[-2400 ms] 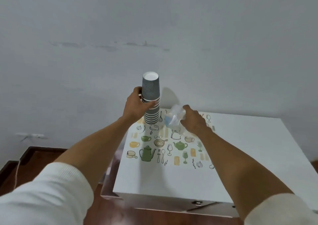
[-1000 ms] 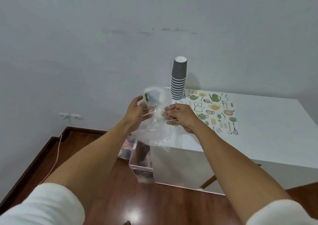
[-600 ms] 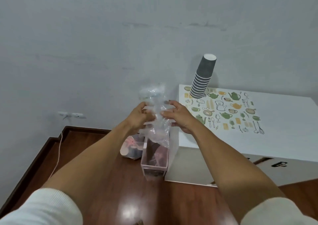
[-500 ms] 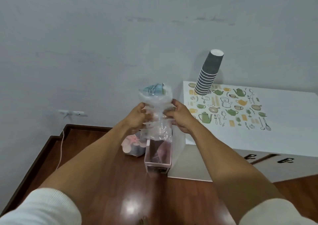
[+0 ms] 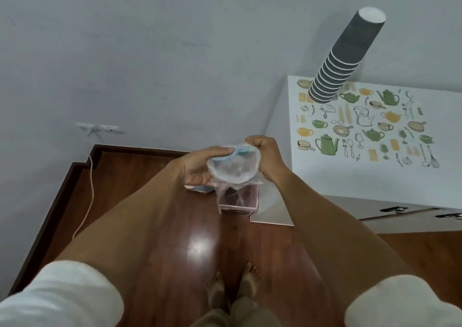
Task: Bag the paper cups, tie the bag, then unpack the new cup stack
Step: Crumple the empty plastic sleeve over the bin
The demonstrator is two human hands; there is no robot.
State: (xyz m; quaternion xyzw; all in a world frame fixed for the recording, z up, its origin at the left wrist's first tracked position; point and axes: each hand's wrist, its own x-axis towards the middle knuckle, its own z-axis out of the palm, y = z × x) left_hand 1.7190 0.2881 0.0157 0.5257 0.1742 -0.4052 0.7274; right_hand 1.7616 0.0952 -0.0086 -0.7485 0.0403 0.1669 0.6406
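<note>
Both hands, left (image 5: 197,168) and right (image 5: 266,158), grip the bag (image 5: 233,170) mouth-up between them; cup stack (image 5: 343,59) stands upright on table (image 5: 350,181), up-right, nearer the right hand.

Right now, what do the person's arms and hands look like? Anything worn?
Both forearms are bare, with white ribbed sleeves pushed up near the elbows: left sleeve, right sleeve. The left hand and right hand wear no gloves. No watch, ring or marking shows on either.
</note>
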